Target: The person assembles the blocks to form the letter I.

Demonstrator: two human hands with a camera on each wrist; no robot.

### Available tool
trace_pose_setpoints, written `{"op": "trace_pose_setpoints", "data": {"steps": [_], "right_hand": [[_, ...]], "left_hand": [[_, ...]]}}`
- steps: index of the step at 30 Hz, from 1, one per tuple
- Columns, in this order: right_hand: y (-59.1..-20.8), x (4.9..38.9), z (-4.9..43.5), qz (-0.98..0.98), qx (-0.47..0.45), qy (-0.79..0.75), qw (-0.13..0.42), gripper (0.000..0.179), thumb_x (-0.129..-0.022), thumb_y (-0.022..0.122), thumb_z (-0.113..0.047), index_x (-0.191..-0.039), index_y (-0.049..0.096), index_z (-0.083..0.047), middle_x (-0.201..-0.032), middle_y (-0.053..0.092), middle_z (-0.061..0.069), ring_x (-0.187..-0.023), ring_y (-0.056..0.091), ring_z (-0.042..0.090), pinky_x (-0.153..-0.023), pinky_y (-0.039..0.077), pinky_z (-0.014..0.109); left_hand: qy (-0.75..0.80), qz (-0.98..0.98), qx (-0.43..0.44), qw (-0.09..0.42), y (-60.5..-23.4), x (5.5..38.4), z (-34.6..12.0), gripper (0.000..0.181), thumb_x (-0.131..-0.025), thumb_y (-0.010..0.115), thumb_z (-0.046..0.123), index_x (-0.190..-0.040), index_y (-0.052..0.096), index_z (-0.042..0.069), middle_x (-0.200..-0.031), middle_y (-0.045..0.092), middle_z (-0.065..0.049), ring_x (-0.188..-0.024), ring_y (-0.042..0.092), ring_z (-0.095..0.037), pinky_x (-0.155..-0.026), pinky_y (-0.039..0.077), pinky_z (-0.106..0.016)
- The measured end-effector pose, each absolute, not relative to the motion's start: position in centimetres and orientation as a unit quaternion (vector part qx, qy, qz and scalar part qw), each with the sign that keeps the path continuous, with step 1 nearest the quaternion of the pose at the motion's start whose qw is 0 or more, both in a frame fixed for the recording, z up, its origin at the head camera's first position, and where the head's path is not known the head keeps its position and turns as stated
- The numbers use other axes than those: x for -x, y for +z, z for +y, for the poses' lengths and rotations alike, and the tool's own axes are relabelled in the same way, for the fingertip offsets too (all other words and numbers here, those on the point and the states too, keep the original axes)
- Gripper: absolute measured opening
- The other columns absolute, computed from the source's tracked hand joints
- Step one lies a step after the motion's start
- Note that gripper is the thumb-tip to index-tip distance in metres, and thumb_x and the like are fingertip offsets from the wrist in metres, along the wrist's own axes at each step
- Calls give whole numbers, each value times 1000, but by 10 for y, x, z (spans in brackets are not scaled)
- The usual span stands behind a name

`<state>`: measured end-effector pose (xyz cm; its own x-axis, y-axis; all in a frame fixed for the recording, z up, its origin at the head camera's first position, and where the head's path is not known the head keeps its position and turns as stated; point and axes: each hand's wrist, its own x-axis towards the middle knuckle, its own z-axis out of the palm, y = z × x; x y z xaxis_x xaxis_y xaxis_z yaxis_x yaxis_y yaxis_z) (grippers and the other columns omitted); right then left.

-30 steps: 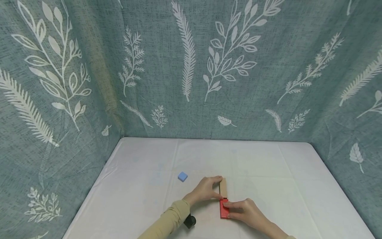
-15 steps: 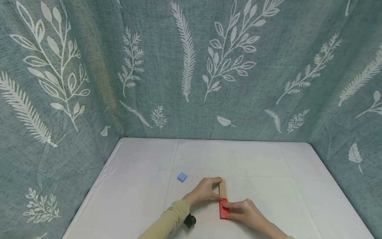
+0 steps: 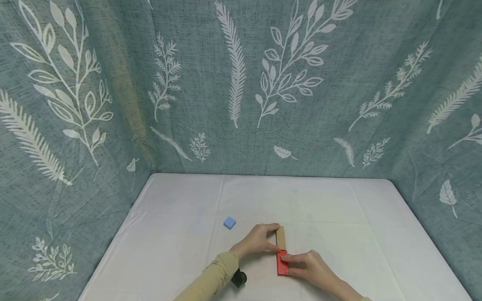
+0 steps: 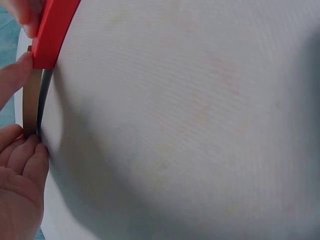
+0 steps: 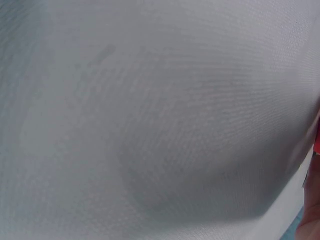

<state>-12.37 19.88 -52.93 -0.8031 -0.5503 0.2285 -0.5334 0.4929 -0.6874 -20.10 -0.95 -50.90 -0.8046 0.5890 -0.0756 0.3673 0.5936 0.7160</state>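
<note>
In the head view my left hand (image 3: 257, 239) spans a narrow tan bar (image 3: 280, 238), fingertips at its far end and thumb at its near end. The left wrist view shows the bar's dark side edge beneath the tan face. Butted against the near end, in line with it, is a red rectangular block (image 3: 280, 268), which my right hand (image 3: 314, 269) pinches between thumb and fingers from the right. The red block (image 4: 50, 32) overlaps the bar's end in the left wrist view. Only a sliver of red and part of the hand (image 5: 312, 200) show in the right wrist view.
A small blue square block (image 3: 229, 223) lies on the white-covered table (image 3: 180, 209), beyond the left hand. Under the left sleeve sits a black device (image 3: 239, 278). Green curtains (image 3: 211, 83) with white leaf prints stand behind the table and along both sides.
</note>
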Motion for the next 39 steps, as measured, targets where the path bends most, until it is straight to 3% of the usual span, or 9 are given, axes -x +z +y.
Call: {"op": "trace_pose_setpoints", "data": {"steps": [29,39], "right_hand": [[-530,125,199,865,318,-388,2,34,-82,72,-27,-109,72,-6,-103,72,7,-100,67,13,-79,58,20],[-530,124,200,866,319,-386,8,35,-83,70,-28,-110,71,-6,-105,72,7,-99,68,20,-80,57,20]], "left_hand": [[368,874,-275,157,-511,200,-11,71,-73,82,21,-134,52,2,-142,50,-9,-132,47,-24,-111,41,-33],[371,871,-282,156,-513,201,-12,74,-73,83,24,-135,51,2,-143,49,-9,-133,46,-24,-111,40,-33]]}}
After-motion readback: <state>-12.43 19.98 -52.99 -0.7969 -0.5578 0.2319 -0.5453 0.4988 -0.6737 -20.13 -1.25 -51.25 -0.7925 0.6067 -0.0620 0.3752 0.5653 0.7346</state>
